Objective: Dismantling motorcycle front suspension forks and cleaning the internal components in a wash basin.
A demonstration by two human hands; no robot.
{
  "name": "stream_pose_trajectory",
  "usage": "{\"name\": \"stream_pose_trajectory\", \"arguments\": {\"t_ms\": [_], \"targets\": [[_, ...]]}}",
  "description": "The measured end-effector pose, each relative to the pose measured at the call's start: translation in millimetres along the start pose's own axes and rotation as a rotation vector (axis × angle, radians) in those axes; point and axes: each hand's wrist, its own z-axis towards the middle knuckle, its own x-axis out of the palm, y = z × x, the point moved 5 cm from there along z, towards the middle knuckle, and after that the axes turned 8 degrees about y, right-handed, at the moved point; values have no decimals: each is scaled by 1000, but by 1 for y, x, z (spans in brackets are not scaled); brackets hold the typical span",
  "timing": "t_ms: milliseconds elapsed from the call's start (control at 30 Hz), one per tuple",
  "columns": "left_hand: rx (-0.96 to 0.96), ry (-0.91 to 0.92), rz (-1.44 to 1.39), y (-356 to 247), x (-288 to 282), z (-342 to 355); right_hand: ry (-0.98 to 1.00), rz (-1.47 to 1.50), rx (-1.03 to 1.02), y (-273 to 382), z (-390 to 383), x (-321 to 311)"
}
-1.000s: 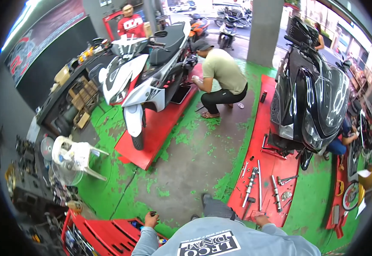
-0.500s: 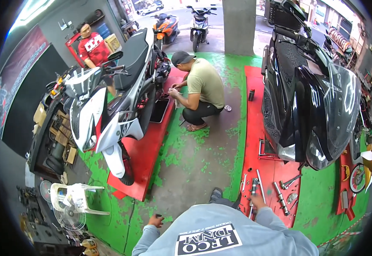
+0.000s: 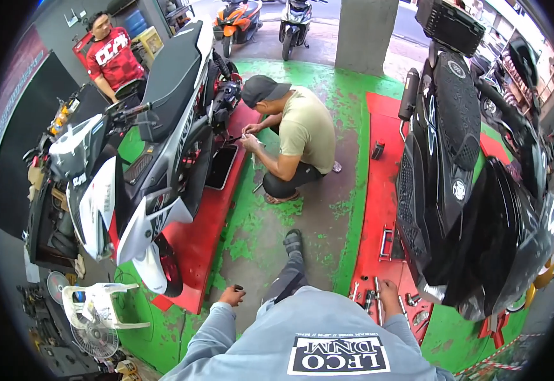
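"What are the hands doing?"

"The left hand (image 3: 230,296) seems to pinch a small dark piece (image 3: 239,288), away from the tools. The right hand (image 3: 389,297) is at the red platform (image 3: 382,184), just beside a silver rod (image 3: 378,298); I can't tell whether it grips it."

"How would those handle?"

"The dark piece looks light and stiff: fingertips on its sides. The rod is probably heavy, rigid metal, slippery if oily: take it mid-length."

"And the counts?"

"Near that rod, one wrench (image 3: 355,290) and one dark-and-silver cylinder (image 3: 369,300); smaller parts overlap too much to count. Farther out, one white chair (image 3: 96,306), two fans (image 3: 93,341), one white scooter (image 3: 156,225), one black scooter (image 3: 448,171). Between the scooters, one crouching person (image 3: 305,130); beyond, one standing person (image 3: 113,60) and two parked scooters (image 3: 239,22)."
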Motion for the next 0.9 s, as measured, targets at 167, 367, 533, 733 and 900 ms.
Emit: {"name": "stream_pose_trajectory", "arguments": {"t_ms": [167, 367, 533, 733, 900], "targets": [[-70, 93, 92, -49, -19, 42, 3, -65, 249, -41, -23, -27], [227, -96, 104, -168, -82, 62, 23, -606, -58, -60, 16, -54], [351, -138, 5, -262, -94, 40, -180, 100, 315, -12, 32, -42], [263, -206, -116, -206, -62, 13, -46, -152, 41, 9, 179, -54], [-12, -181, -529, -182, 1, -20, 92, -238, -74, 132, 252, -38]]}}
